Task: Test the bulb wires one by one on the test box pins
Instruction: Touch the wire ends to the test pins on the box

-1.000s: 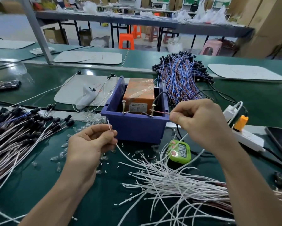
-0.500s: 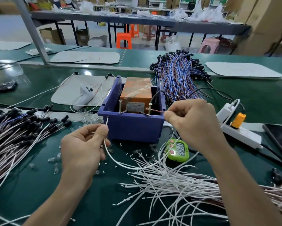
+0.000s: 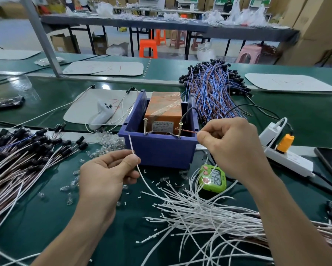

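Cluttered green tabletop (image 3: 46, 217) carries the box (image 3: 159, 150), where the right hand (image 3: 232, 148) pinches a copper end (image 3: 188, 130) against the right pin (image 3: 180, 127) and the left hand (image 3: 105, 175) pinches a white wire (image 3: 142, 175) short of the left pin (image 3: 145, 126); either thin tip may slip, giving a false fail.

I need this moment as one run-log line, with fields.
step: pin test | left hand: pinches white wire, off left pin | right hand: holds brown wire at right pin
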Tool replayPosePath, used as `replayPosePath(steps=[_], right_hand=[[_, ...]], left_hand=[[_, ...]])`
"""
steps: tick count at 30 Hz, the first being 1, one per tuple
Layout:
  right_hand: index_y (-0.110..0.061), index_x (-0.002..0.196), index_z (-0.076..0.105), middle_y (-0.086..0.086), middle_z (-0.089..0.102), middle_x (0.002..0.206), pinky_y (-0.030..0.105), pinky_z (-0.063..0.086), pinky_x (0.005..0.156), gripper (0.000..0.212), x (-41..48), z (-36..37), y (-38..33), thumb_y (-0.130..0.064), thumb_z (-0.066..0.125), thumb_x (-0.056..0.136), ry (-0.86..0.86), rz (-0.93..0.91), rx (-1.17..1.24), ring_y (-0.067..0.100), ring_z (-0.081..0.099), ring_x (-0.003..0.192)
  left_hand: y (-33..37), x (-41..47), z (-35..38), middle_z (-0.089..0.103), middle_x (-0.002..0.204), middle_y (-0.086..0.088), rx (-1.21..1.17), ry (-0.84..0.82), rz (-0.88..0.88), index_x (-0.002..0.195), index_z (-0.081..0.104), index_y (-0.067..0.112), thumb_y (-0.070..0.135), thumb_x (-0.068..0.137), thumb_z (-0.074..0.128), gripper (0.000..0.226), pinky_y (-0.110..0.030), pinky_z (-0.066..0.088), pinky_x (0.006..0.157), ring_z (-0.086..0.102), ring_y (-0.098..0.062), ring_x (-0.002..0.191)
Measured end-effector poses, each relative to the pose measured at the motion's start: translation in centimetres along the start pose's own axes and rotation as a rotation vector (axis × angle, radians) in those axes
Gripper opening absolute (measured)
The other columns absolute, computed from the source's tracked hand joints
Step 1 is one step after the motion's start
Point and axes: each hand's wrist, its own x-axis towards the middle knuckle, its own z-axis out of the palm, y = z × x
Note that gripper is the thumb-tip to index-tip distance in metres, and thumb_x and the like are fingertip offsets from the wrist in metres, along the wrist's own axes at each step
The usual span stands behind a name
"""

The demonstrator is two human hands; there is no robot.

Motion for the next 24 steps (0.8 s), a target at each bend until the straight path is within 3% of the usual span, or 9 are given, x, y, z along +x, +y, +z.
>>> replayPosePath(steps=[5,16,21,24], right_hand=[[-0.021,0.063,0.072,-0.012,0.057,0.048,0.01,0.036,0.048,0.025,-0.1,0.0,0.0,-0.021,0.075,0.088,-0.012,-0.001,-0.004,0.004,0.046,0.044],[-0.017,0.061,0.069,-0.007,0.056,0.047,0.011,0.036,0.049,0.028,-0.1,-0.4,-0.2,-0.021,0.073,0.089,-0.029,0.001,-0.02,0.007,0.045,0.043],[-0.015,0.062,0.069,-0.003,0.056,0.049,0.008,0.035,0.056,0.027,0.0,-0.6,-0.2,-0.023,0.072,0.088,-0.017,-0.008,-0.032,0.018,0.051,0.053],[-0.016,0.062,0.069,-0.005,0.057,0.049,0.007,0.034,0.056,0.027,0.1,-0.7,-0.2,-0.023,0.072,0.087,-0.015,-0.004,-0.036,0.017,0.052,0.053]], left_hand=[[-0.4,0.2,0.3,0.076,0.073,-0.013,0.056,-0.007,-0.01,0.081,0.077,0.007,0.006,0.084,0.079,0.004,-0.02,0.047,0.042,0.058,-0.013,0.043],[0.3,0.6,1.7,0.064,0.054,-0.009,0.072,0.052,0.051,0.068,0.08,0.024,0.013,0.088,0.078,0.023,-0.02,0.038,0.036,0.043,-0.01,0.035],[0.3,0.6,2.1,0.063,0.052,-0.009,0.06,0.053,0.052,0.066,0.079,0.019,0.009,0.088,0.078,0.024,-0.02,0.035,0.036,0.041,-0.011,0.035],[0.2,0.5,2.0,0.064,0.052,-0.008,0.089,0.053,0.076,0.067,0.078,0.017,0.008,0.088,0.077,0.023,-0.018,0.036,0.036,0.042,-0.011,0.035]])
